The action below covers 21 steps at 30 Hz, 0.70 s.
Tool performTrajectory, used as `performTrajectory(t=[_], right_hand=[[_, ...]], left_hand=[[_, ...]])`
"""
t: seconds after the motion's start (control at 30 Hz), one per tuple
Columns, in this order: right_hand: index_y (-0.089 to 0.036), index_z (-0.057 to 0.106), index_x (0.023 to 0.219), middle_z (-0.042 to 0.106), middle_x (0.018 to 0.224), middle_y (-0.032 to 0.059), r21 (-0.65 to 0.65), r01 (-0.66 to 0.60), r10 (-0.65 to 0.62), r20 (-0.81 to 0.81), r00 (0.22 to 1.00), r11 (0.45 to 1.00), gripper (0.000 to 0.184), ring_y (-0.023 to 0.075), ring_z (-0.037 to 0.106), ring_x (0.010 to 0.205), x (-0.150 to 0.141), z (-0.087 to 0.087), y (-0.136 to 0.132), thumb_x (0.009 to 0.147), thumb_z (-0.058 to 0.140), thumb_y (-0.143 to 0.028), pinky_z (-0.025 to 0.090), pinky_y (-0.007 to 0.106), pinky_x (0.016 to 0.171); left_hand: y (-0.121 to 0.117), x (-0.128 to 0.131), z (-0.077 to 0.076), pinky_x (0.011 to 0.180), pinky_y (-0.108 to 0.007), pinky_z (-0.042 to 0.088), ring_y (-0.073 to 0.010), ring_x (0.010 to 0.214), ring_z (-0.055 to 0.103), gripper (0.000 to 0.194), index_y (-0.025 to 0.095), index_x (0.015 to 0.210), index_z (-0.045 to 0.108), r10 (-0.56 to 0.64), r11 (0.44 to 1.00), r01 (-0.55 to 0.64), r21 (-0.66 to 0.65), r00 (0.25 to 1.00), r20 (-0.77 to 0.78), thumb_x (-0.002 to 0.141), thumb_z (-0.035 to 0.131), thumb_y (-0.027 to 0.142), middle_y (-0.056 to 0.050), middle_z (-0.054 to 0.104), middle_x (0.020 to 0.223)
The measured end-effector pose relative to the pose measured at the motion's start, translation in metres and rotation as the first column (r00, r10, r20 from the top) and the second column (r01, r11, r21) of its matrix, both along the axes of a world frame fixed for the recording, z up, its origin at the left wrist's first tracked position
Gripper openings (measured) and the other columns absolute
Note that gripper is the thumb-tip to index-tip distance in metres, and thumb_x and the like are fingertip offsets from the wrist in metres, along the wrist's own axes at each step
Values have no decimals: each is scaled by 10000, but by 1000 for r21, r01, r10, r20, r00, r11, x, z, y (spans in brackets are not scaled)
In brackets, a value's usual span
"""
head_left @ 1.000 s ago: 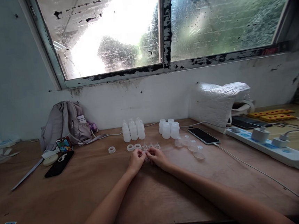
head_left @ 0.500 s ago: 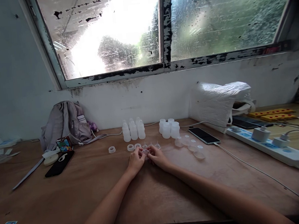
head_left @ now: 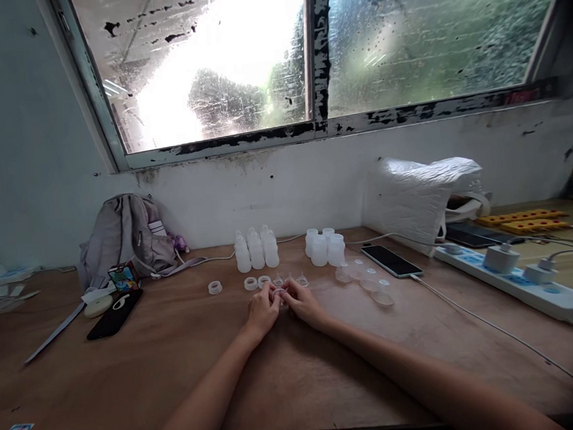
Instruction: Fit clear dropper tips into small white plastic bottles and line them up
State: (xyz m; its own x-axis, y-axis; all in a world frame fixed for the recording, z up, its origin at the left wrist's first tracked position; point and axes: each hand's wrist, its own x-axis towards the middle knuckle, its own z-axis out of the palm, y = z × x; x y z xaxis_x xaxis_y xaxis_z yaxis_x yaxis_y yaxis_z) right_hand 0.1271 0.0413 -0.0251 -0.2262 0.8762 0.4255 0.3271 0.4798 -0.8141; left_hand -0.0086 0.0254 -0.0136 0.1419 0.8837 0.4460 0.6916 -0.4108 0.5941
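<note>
My left hand [head_left: 262, 309] and my right hand [head_left: 299, 301] meet at the middle of the table, fingers closed around a small translucent ring [head_left: 279, 292], a bottle collar by its look. Fingers hide most of it, and I cannot tell whether a nipple sits inside. Just beyond the fingertips lie clear bottle nipples [head_left: 303, 280]. White collar rings [head_left: 251, 283] are left of them, with one more ring [head_left: 215, 287] farther left. Behind stand assembled baby bottles [head_left: 256, 251] with nipples on top. Right of these are open bottle bodies [head_left: 319, 251], and nearer me several clear round caps [head_left: 382, 298].
A phone [head_left: 391, 260] on a charging cable and a white power strip [head_left: 518, 282] lie to the right, before a silvery padded bag [head_left: 410, 197]. A grey backpack [head_left: 122, 236], a black phone [head_left: 112, 318] and a long thin strip [head_left: 53, 334] occupy the left.
Both hands stay in the same place, still holding the ring, with only a slight shift of the fingers. The bottles, nipples and caps have not moved.
</note>
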Motion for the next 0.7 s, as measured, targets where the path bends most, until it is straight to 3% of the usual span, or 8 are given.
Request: performTrajectory(t=[0.27,0.43,0.6,0.7], right_hand=[[-177,480,757,507,565,-22,82,32,-34,17,999,996,118,89,457,474,0,4,-4,748,452,-291,367,205,457],[-185,456,940,569,745,9,-91,-116,100,-165,981,989,277,82,506,467,0,4,-4,739,467,-376,387,182,367],[-185,408,1076,548,556,-35,-298,-218,92,-384,919,929,390,91,496,364,3,0,5,760,436,-410,400,197,340],[-166,461,1060,541,508,-34,-358,-299,107,-470,876,884,380,93,507,371,6,-1,9,745,481,-377,421,202,369]], left_hand=[[1,1,-1,625,-241,380,-149,656,554,109,208,844,502,25,999,-24,34,1000,-5,753,452,242,-11,589,723],[2,0,0,680,-262,393,-158,748,553,195,221,929,472,32,997,-33,65,999,21,736,480,245,-13,578,831],[3,-1,-2,689,-261,400,-145,725,545,172,207,928,469,-19,996,15,93,999,46,759,444,225,-20,565,826],[3,-1,-2,728,-265,399,-144,761,538,162,203,924,484,-96,991,85,107,991,96,787,400,216,-33,563,863]])
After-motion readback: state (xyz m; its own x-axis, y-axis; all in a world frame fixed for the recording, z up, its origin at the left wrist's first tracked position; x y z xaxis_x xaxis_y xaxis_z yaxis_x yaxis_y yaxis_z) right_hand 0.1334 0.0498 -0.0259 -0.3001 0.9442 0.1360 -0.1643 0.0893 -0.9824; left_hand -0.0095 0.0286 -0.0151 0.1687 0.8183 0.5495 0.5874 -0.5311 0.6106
